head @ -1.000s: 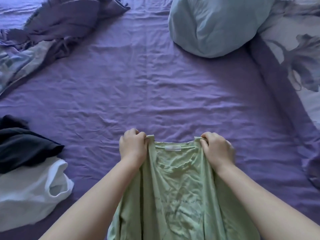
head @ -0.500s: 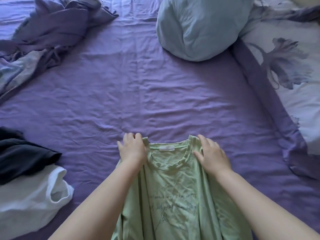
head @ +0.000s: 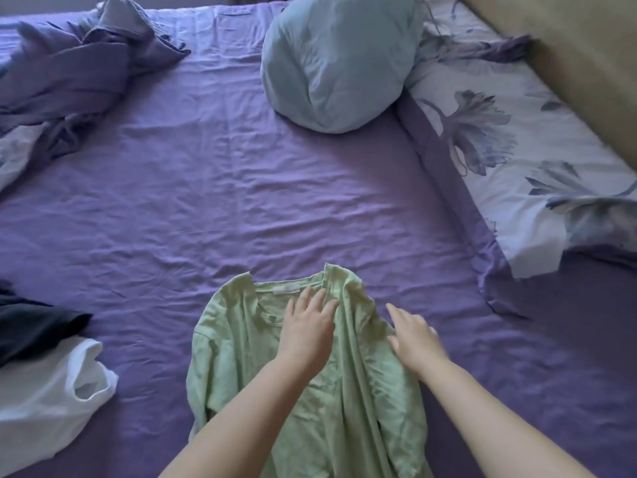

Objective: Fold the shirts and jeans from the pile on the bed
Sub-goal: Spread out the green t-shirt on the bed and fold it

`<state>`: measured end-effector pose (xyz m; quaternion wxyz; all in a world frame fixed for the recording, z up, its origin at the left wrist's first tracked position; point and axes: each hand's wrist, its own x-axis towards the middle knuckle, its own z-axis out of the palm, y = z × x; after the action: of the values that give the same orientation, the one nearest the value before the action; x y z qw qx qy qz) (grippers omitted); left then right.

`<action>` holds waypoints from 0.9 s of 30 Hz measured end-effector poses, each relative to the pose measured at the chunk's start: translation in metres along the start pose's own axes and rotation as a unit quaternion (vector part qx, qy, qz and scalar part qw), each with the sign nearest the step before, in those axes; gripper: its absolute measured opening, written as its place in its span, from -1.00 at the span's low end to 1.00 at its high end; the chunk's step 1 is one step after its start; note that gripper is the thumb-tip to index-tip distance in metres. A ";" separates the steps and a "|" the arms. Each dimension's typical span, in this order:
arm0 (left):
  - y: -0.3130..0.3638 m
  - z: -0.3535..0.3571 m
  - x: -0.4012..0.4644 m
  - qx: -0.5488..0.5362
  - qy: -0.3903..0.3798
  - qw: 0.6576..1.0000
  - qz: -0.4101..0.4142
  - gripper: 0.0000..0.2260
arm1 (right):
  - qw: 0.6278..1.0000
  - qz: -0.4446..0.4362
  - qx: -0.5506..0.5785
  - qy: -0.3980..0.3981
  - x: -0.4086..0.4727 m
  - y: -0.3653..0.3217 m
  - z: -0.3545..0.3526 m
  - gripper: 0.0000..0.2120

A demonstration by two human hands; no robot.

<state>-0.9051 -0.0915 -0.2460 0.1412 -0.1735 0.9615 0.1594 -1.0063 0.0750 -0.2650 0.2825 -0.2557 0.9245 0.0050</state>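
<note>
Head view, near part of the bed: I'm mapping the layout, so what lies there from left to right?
White garment → green shirt → left hand → right hand → floral pillow, farther back.

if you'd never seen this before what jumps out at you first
A pale green shirt lies front up on the purple bed sheet at bottom centre, with the left hand flat near its collar and the right hand open on its shoulder. Beyond it sits a round light blue pillow.
</note>
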 end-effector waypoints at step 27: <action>0.102 -0.008 0.145 0.111 -0.013 0.993 -0.032 -0.76 | 0.958 -0.107 0.266 -0.007 0.043 0.113 -0.071 -0.76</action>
<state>-1.0763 -0.0463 -0.2598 0.1775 -0.1856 0.9652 0.0496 -1.1275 0.1425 -0.2435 0.3458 -0.2689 0.8575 -0.2699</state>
